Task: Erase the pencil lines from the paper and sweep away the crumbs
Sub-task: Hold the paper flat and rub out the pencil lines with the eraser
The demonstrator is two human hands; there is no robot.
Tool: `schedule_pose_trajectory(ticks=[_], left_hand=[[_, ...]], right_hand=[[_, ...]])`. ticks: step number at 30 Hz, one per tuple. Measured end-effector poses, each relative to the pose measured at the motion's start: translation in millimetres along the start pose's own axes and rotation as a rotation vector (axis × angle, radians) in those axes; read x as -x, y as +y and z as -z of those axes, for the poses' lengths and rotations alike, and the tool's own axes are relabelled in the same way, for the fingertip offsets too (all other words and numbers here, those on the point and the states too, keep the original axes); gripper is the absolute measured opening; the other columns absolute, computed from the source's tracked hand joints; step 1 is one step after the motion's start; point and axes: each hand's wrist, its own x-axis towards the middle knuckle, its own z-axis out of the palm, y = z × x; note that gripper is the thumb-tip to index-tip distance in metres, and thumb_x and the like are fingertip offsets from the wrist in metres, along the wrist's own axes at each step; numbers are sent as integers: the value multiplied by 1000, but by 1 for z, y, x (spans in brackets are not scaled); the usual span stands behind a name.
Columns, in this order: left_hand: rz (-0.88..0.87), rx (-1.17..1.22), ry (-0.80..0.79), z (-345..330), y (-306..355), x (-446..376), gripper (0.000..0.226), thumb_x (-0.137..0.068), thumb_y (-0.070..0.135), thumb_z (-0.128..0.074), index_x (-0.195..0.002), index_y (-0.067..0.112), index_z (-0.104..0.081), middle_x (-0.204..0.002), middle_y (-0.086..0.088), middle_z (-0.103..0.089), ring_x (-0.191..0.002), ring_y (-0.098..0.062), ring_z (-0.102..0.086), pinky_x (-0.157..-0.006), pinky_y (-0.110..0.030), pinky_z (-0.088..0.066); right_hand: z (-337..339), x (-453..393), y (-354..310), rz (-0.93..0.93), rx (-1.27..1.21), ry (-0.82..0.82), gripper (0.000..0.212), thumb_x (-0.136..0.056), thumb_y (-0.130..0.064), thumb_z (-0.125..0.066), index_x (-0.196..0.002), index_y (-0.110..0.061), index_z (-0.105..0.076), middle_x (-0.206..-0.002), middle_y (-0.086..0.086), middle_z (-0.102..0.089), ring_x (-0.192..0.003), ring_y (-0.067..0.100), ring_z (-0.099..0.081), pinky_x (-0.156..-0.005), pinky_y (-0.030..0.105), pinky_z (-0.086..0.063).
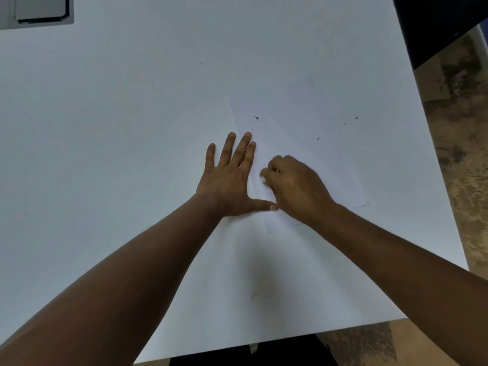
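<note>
A white sheet of paper point(311, 154) lies on the white table point(118, 128), right of centre. My left hand point(229, 178) lies flat with fingers spread on the paper's left edge, its thumb stretched onto the sheet. My right hand point(295, 186) is curled over the paper's lower left part and pinches a small white eraser point(263, 179), of which only a tip shows at the fingertips. Several dark eraser crumbs point(256, 117) are scattered over the upper part of the sheet. No pencil lines can be made out.
A grey flat object with a dark edge point(37, 11) sits at the table's far left corner. The table's right edge point(433, 165) runs close to the paper, with brown patterned floor point(464, 154) beyond it. A lone crumb point(201, 63) lies on the table farther back.
</note>
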Motion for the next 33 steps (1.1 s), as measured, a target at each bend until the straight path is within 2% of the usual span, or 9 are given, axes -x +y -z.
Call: schedule_pose_trajectory(ticks=[3, 8, 13, 17, 21, 25, 28, 30, 33], left_hand=[[-1, 3, -3, -1, 0, 0, 144, -58, 111, -17, -161, 17, 19, -169, 2, 29, -154, -26, 30, -123, -61, 12], [-2, 2, -5, -2, -1, -1, 143, -60, 111, -20, -160, 18, 22, -168, 2, 31, -153, -25, 33, -123, -62, 13], [3, -16, -15, -1, 0, -1, 144, -57, 111, -15, -160, 18, 21, -168, 2, 30, -153, -25, 32, -124, -62, 10], [13, -18, -13, 0, 1, 0, 146, -56, 112, -16, -160, 17, 21, -167, 3, 33, -153, -24, 33, -124, -61, 11], [10, -7, -8, 0, 1, 1, 145, -57, 112, -17, -160, 17, 21, -166, 3, 34, -152, -24, 35, -123, -61, 13], [10, 10, -13, -1, 1, 2, 144, -57, 112, -14, -161, 18, 21, -166, 4, 36, -151, -23, 37, -123, -60, 14], [10, -5, -13, -1, -1, 1, 143, -56, 112, -10, -160, 20, 23, -164, 5, 38, -150, -22, 38, -124, -59, 14], [12, -7, -27, -1, -1, 0, 143, -56, 112, -11, -160, 20, 25, -163, 6, 41, -149, -22, 40, -123, -59, 15], [15, -13, -32, -1, 0, -1, 144, -55, 112, -13, -159, 20, 27, -161, 7, 43, -148, -21, 43, -123, -60, 15]], right_hand=[[6, 15, 0, 1, -39, -111, 21, -81, -7, -73, -102, -11, -72, -94, 7, -65, -80, 27, -60, -61, 33, -50], [19, -31, 14, -105, -90, 92, 19, -98, -19, -52, -107, -11, -66, -103, 8, -60, -88, 27, -59, -72, 39, -53], [13, -40, 7, -128, -3, 25, 23, -97, -18, -45, -102, -3, -63, -102, 14, -58, -88, 29, -57, -74, 38, -48], [27, -7, 45, -319, 69, 112, 13, -87, 2, -52, -84, 4, -65, -87, 21, -60, -81, 37, -59, -67, 36, -43], [28, 3, 55, -588, -35, 255, 19, -93, -12, -51, -89, 0, -66, -90, 20, -62, -79, 36, -59, -68, 36, -40], [4, -21, -2, -441, -191, 250, 15, -91, -15, -57, -85, -4, -66, -84, 15, -63, -77, 32, -59, -67, 37, -41], [-4, -22, -15, -356, -166, 227, 16, -91, -15, -56, -82, -4, -63, -79, 13, -59, -71, 28, -56, -63, 37, -45], [2, -13, 8, -386, -120, 261, 13, -90, -9, -57, -82, -2, -64, -81, 18, -60, -73, 33, -58, -65, 38, -45], [20, 17, 55, -570, -16, 312, 13, -88, -4, -56, -80, 2, -65, -82, 23, -61, -76, 37, -59, -69, 41, -44]])
